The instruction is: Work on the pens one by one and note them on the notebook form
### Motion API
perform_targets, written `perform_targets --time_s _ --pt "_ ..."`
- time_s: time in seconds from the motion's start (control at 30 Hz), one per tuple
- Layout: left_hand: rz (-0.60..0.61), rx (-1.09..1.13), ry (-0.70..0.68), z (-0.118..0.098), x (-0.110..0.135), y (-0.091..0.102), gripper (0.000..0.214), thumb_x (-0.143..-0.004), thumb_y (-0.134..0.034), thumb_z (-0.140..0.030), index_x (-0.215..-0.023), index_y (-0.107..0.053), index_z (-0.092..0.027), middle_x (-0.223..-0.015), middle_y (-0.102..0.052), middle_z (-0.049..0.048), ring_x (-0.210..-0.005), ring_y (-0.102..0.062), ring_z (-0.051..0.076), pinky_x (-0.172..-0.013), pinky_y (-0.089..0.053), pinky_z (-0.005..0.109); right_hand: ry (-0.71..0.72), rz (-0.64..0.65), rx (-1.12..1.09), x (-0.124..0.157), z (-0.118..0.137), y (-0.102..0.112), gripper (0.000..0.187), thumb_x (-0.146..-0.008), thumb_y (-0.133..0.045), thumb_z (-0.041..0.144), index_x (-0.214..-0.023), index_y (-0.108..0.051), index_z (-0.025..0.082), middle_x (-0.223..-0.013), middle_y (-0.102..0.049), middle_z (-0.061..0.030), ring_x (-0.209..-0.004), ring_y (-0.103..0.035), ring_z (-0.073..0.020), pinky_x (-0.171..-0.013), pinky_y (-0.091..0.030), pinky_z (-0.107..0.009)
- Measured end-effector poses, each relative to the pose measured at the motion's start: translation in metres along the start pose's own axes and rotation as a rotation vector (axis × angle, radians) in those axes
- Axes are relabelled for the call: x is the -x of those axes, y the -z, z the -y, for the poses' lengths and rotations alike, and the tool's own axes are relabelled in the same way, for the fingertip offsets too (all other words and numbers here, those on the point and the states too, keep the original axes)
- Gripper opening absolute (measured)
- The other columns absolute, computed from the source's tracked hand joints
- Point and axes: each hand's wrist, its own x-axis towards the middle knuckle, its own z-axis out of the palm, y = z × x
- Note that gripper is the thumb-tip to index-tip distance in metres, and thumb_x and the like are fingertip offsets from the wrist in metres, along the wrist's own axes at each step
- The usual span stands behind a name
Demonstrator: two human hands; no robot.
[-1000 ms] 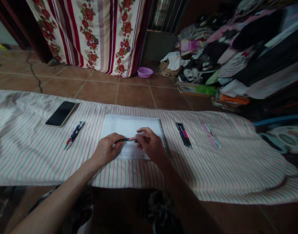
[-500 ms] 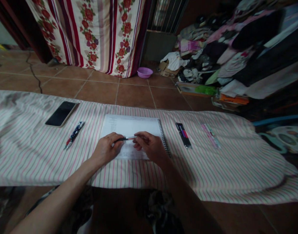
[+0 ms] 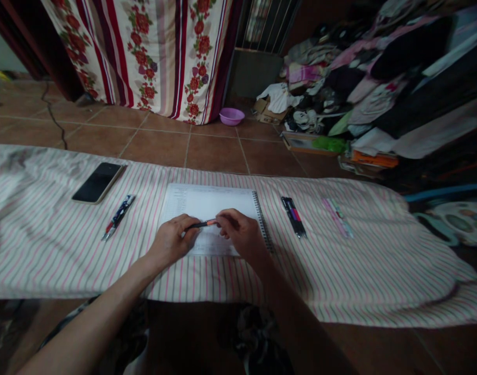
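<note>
Black and orange, slim pen [image 3: 202, 224], held over the middle of a spiral-bound notebook [image 3: 223, 200]. Left hand [image 3: 170, 237] clamped on the black end; right hand [image 3: 240, 232] pinches the orange end. Notebook lies between near and far edges of the surface [image 3: 383, 265], wire coil along its right side. Striped cloth separates it from patterned pens [image 3: 119, 217] at left and dark pens [image 3: 294, 217] at right; a broad stretch of cloth runs right beyond the pastel pens [image 3: 337, 217]. Cloth: thin pink and grey stripes, wrinkled at far left. Phone [image 3: 99, 182]: flat, dark-faced, rounded rectangle, near the far edge.
</note>
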Motion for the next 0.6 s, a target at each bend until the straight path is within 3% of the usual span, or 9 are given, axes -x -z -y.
perform_targets --time_s 0.1,0.3,0.43,0.6 --pt "-0.002 -0.005 0.010 0.0014 0.0003 -0.0006 0.016 -0.082 -0.050 -0.019 -0.092 -0.062 -0.019 -0.082 -0.065 0.0028 -0.075 -0.061 0.015 -0.068 -0.048 0.026 0.008 0.000 0.011 -0.0003 0.0001 0.0011 0.017 -0.082 -0.052 0.033 -0.078 -0.062 0.019 -0.060 -0.062 0.0011 -0.048 -0.058 -0.0088 -0.048 -0.048 -0.018" --pt "-0.038 -0.026 0.006 0.0038 0.0005 -0.0006 0.016 -0.083 -0.050 -0.020 -0.093 -0.063 -0.020 -0.082 -0.064 0.0031 -0.075 -0.061 0.015 -0.068 -0.048 0.027 0.076 0.026 0.051 0.0017 -0.0028 0.0013 0.019 -0.081 -0.053 0.030 -0.093 -0.063 0.019 -0.078 -0.070 -0.0037 -0.058 -0.064 -0.0115 -0.059 -0.054 -0.024" --pt "-0.032 -0.017 -0.009 0.0042 0.0009 0.0004 0.017 -0.084 -0.049 -0.021 -0.095 -0.062 -0.019 -0.083 -0.065 0.0037 -0.075 -0.062 0.015 -0.069 -0.049 0.027 0.054 0.065 0.077 0.0012 -0.0046 0.0018 0.022 -0.085 -0.048 0.032 -0.092 -0.064 0.020 -0.068 -0.068 -0.0009 -0.052 -0.062 -0.0102 -0.052 -0.050 -0.021" --pt "-0.016 -0.011 -0.036 0.0045 0.0006 0.0014 0.019 -0.085 -0.047 -0.022 -0.095 -0.063 -0.018 -0.085 -0.065 0.0051 -0.077 -0.062 0.016 -0.071 -0.050 0.028 0.133 0.036 0.139 -0.0002 -0.0034 0.0035 0.020 -0.085 -0.049 0.032 -0.085 -0.065 0.020 -0.077 -0.066 -0.0025 -0.060 -0.062 -0.0109 -0.058 -0.050 -0.021"
